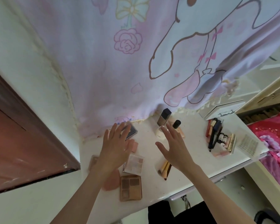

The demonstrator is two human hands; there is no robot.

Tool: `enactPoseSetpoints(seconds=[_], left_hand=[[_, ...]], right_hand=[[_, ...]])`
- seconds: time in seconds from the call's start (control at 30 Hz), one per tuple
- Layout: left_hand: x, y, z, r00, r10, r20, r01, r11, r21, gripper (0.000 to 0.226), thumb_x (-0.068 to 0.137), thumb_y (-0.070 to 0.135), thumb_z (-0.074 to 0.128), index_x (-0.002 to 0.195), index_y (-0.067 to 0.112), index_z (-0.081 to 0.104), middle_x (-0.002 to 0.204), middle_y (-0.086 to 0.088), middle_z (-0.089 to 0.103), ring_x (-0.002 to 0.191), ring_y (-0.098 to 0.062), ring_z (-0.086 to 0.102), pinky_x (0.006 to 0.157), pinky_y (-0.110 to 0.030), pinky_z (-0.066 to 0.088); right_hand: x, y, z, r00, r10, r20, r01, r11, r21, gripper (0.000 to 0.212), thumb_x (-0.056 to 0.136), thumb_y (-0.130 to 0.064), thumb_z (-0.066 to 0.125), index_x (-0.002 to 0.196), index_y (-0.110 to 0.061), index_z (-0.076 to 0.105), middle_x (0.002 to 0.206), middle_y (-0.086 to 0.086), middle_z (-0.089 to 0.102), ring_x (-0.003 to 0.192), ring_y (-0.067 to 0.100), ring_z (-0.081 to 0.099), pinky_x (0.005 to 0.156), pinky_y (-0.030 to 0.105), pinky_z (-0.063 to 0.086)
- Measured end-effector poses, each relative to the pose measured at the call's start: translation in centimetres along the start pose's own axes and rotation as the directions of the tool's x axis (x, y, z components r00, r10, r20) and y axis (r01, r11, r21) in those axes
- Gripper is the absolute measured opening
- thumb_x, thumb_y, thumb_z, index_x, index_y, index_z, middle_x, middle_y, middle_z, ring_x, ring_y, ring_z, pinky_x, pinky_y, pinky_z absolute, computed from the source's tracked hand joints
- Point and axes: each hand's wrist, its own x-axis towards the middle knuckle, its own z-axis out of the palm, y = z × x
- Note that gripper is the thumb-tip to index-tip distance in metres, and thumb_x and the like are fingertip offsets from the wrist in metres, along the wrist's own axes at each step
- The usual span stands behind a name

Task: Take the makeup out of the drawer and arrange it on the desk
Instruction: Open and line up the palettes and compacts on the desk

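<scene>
Between the two raised hands a strip of bare white desk (149, 143) shows, running from the front edge toward the cloth at the back. The left hand (114, 147) and the right hand (174, 143) both hover above the desk with fingers spread and straight, grasping nothing.

Beyond the fingertips, a printed curtain (136, 62) hangs down to the back edge of the desk and closes that side. Left of the left hand the desk ends near a white wall and a brown door (23, 135). Far right of the right hand the desk edge meets a red bed cover (275, 139).

Under the left hand lies a pale eyeshadow palette (134, 162), and nearer to the person a brown-toned palette (131, 187), close to the front edge. Past the left fingertips sits a dark compact (132, 130), partly hidden. Below the right wrist lies a gold brush (166, 168). Ahead of the right hand stands a foundation bottle (163, 117) with a dark cap, and beside it a smaller bottle with black cap (176, 124); whether they touch is hard to tell. Well to the right of the right hand, a cluster of pencils and lipsticks (217, 135) lies together, and beside it a white pad (247, 145) near the desk corner.
</scene>
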Motion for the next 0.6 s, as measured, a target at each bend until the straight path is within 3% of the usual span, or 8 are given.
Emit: enactPoseSetpoints(seconds=[0.17,0.33,0.5,0.6], left_hand=[[2.3,3.2,1.3,0.996,-0.083,0.019,0.084,0.995,-0.048,0.069,0.083,0.051,0.009,0.147,0.025,0.017,0.156,0.003,0.012,0.144,-0.02,0.004,0.116,-0.043,0.006],[5.5,6.5,3.9,0.981,-0.175,-0.079,0.169,0.983,-0.073,0.059,0.091,0.046,0.024,0.144,0.019,0.031,0.152,-0.003,0.026,0.142,-0.024,0.018,0.115,-0.047,0.016],[8.2,8.6,6.7,0.897,-0.425,-0.125,0.4,0.898,-0.183,0.068,0.086,0.052,0.017,0.145,0.02,0.026,0.153,-0.002,0.022,0.143,-0.022,0.012,0.116,-0.039,0.007],[8.6,9.3,8.1,0.853,-0.501,-0.149,0.474,0.861,-0.183,0.073,0.083,0.057,0.017,0.145,0.02,0.028,0.153,-0.001,0.023,0.143,-0.022,0.012,0.115,-0.038,0.007]], right_hand=[[2.2,3.8,-1.7,0.996,-0.087,-0.007,0.087,0.996,0.015,0.06,0.094,-0.039,0.049,0.146,-0.022,0.024,0.156,-0.004,0.016,0.145,0.013,0.008,0.114,0.024,-0.001],[7.4,8.1,-3.3,0.973,-0.227,0.029,0.225,0.972,0.07,0.059,0.095,-0.039,0.047,0.146,-0.021,0.025,0.155,-0.004,0.02,0.143,0.013,0.014,0.118,0.032,0.014],[12.6,11.0,-3.8,0.857,-0.472,0.206,0.45,0.881,0.146,0.059,0.096,-0.043,0.04,0.148,-0.026,0.018,0.156,-0.007,0.013,0.144,0.007,0.004,0.118,0.027,0.012],[14.7,11.8,-4.2,0.769,-0.578,0.272,0.56,0.815,0.148,0.057,0.098,-0.04,0.039,0.148,-0.026,0.016,0.157,-0.006,0.013,0.143,0.007,0.003,0.113,0.019,0.001]])
